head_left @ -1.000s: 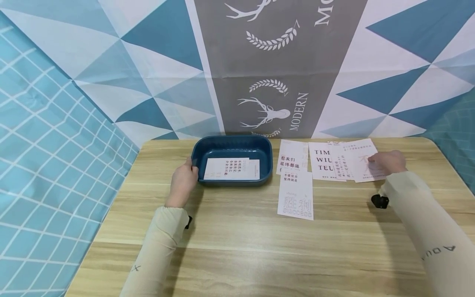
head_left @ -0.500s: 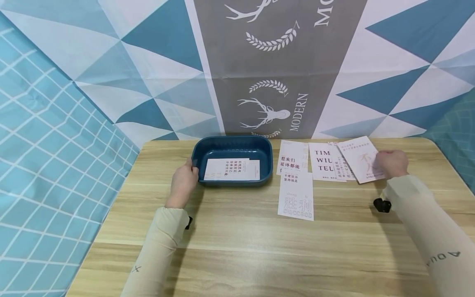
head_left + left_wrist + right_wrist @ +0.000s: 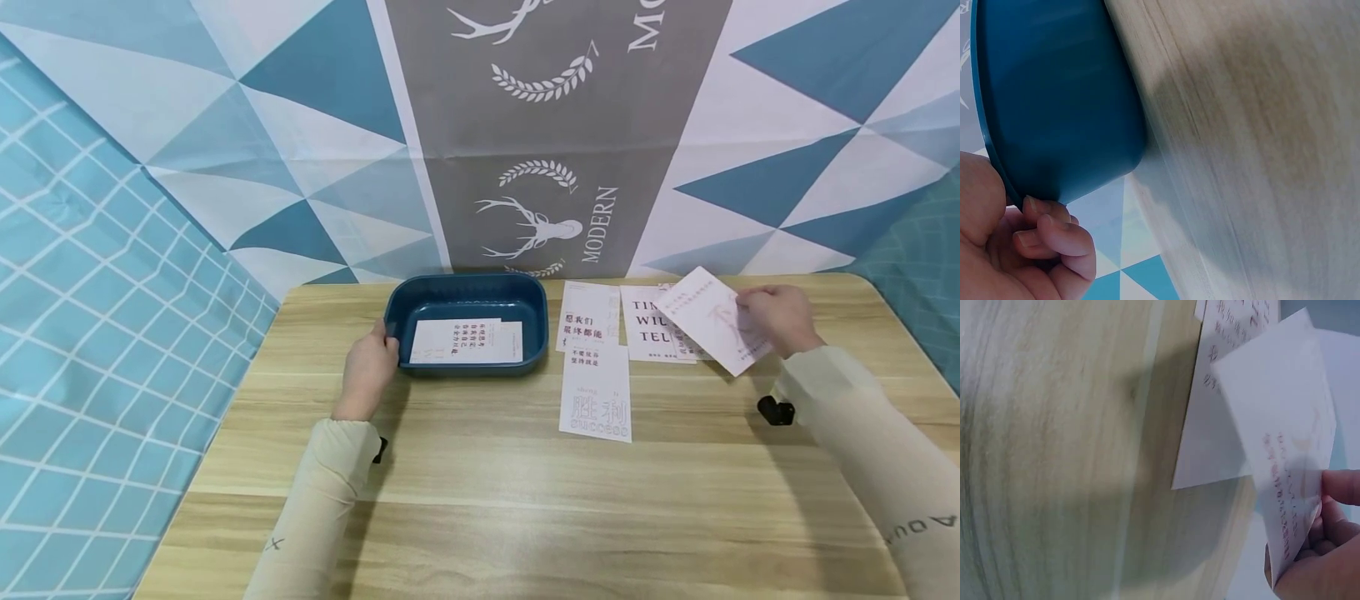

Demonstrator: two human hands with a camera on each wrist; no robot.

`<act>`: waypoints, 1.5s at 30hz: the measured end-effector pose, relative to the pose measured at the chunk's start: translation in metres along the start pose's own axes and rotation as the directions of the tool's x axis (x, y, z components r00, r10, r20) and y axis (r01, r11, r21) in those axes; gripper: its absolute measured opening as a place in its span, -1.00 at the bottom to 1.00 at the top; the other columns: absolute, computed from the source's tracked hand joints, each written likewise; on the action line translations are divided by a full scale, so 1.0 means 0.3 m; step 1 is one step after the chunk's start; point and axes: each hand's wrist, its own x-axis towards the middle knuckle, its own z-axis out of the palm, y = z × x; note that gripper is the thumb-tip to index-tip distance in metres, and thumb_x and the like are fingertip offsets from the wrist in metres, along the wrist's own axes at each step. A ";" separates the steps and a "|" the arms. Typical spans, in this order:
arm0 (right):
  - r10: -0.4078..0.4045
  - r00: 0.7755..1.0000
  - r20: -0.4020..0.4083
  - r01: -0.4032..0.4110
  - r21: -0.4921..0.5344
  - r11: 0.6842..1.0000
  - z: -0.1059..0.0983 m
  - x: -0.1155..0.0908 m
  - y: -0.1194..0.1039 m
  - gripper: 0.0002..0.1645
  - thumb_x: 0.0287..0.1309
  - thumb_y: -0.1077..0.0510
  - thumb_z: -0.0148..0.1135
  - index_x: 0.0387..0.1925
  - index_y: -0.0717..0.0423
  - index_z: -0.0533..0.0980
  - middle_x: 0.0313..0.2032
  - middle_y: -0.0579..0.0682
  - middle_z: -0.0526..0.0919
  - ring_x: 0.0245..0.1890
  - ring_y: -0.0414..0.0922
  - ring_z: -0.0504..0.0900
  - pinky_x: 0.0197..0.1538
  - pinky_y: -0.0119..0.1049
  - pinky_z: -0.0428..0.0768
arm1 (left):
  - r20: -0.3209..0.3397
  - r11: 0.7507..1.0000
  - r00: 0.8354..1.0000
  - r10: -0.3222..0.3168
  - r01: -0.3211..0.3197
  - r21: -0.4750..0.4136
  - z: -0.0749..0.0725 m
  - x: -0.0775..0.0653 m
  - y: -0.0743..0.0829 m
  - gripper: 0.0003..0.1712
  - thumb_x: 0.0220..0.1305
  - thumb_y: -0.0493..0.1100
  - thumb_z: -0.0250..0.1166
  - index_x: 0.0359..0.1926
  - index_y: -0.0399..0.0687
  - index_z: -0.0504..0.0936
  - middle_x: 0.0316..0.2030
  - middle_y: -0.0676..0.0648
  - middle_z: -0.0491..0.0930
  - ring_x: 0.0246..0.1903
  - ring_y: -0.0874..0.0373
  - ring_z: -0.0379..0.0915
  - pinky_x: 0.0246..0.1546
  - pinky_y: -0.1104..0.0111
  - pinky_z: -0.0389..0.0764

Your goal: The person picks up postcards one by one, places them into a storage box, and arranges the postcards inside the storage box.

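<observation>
My left hand [image 3: 367, 367] grips the left rim of a dark blue rectangular basin [image 3: 542, 321]; in the left wrist view its fingers curl at the rim beside the basin's outer wall [image 3: 1066, 106]. Printed white cards [image 3: 450, 342] lie inside the basin. Over at the right, my right hand [image 3: 783, 319] pinches a white card [image 3: 701, 304] by its right edge, thumb on one face and fingers behind. That card [image 3: 1272, 406] is raised and tilted above another printed card [image 3: 1216, 444] lying on the wood.
Several printed cards lie right of the basin: one reading "TIM WIL TEL" [image 3: 648, 321], one with Chinese text [image 3: 581, 304], and a "success" card [image 3: 596, 408] nearer the front. A patterned cloth backdrop [image 3: 517, 125] rises behind the wooden table [image 3: 480, 517].
The card in my right hand has lifted off the others, turned and shifted left, now overlapping the "TIM WIL TEL" card in view. My left hand stays on the basin's rim.
</observation>
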 end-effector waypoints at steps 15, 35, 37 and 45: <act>-0.236 0.959 0.155 0.248 -0.060 0.967 0.040 -0.083 -0.111 -0.37 0.34 -0.10 -0.16 0.17 0.32 0.35 0.16 0.34 0.33 -0.03 0.07 0.33 -0.15 -0.20 0.35 | -0.016 1.000 1.000 0.015 -0.015 0.003 -0.002 -0.001 0.001 -0.43 0.37 -0.18 -0.13 0.32 -0.39 0.21 0.07 -0.42 0.48 -0.28 -0.10 0.49 -0.20 0.05 0.50; -0.411 0.878 0.247 0.450 -0.133 0.883 0.065 -0.132 -0.201 -0.58 0.26 0.07 0.01 -0.01 0.28 0.52 0.01 0.27 0.54 -0.18 -0.04 0.42 -0.20 -0.28 0.37 | -0.019 1.000 1.000 0.004 -0.004 0.002 -0.002 0.000 0.002 -0.44 0.36 -0.19 -0.12 0.32 -0.38 0.22 0.04 -0.42 0.50 -0.30 -0.09 0.46 -0.19 0.04 0.50; -0.416 0.870 0.263 0.461 -0.140 0.876 0.064 -0.133 -0.205 -0.58 0.27 0.06 0.02 0.00 0.28 0.52 0.00 0.27 0.54 -0.17 -0.04 0.43 -0.18 -0.28 0.37 | -0.021 1.000 1.000 0.005 -0.005 0.000 -0.002 0.000 0.002 -0.44 0.36 -0.19 -0.12 0.31 -0.38 0.23 0.04 -0.42 0.50 -0.29 -0.09 0.47 -0.19 0.03 0.50; -0.466 0.837 0.287 0.520 -0.153 0.841 0.067 -0.153 -0.227 -0.58 0.29 0.03 0.03 -0.04 0.27 0.54 -0.04 0.25 0.58 -0.19 -0.08 0.44 -0.18 -0.30 0.36 | -0.018 1.000 1.000 0.002 -0.003 -0.006 -0.003 0.001 0.001 -0.43 0.36 -0.18 -0.12 0.32 -0.38 0.21 0.07 -0.42 0.47 -0.25 -0.11 0.49 -0.15 0.02 0.50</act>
